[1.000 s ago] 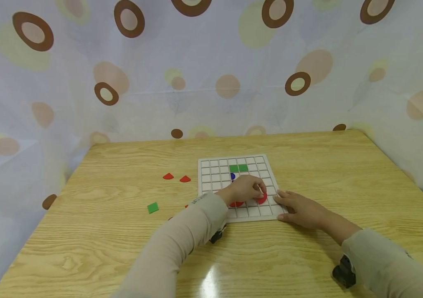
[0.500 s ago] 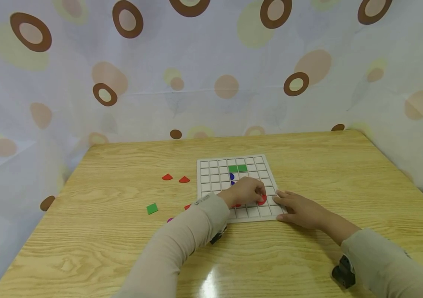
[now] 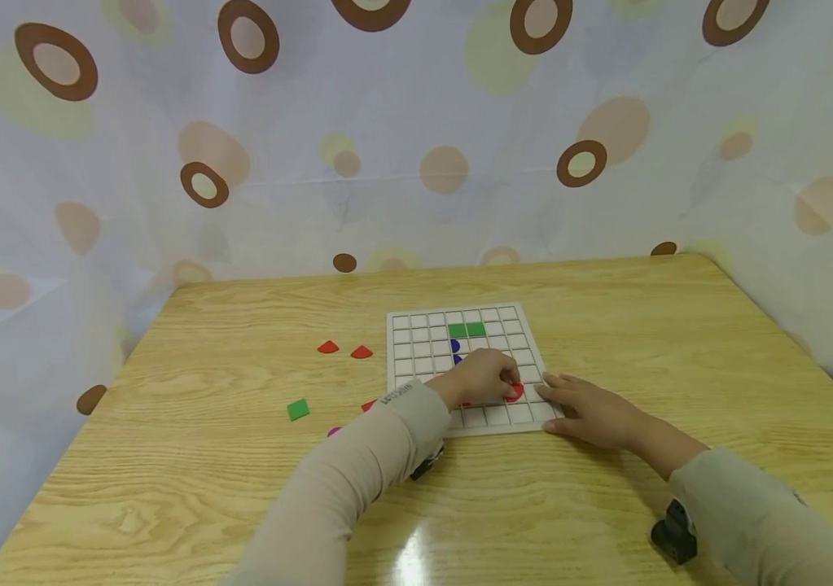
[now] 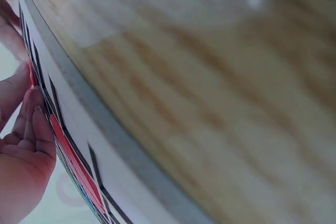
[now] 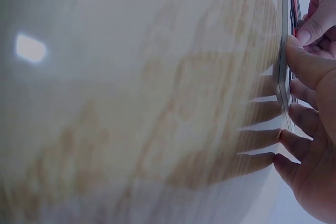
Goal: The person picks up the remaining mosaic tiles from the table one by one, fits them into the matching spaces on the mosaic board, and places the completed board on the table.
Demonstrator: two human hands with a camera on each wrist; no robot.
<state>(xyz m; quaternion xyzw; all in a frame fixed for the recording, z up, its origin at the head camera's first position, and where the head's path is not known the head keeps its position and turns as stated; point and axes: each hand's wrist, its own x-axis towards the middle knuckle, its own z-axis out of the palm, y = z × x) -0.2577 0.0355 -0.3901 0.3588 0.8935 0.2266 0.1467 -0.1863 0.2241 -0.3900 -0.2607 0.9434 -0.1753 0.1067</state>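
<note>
A white grid board lies flat on the table. My left hand is over its near right part, thumb and fingertips pinching a red curved-edge piece at the cells. In the left wrist view, the fingertips of the left hand meet low at the board, by a red piece. My right hand rests at the board's right edge with fingers extended, touching it. Green squares and blue rounded pieces sit in cells; the left hand hides part of the grid.
Left of the board lie red fan-shaped pieces, a green square and a magenta piece partly behind the left sleeve. Another red piece shows beside that sleeve. A patterned cloth hangs behind the wooden table.
My left fingertips have come down slightly with the red piece, which now looks flatter on the board. The right hand stays at the edge. The whole view has shifted slightly.
</note>
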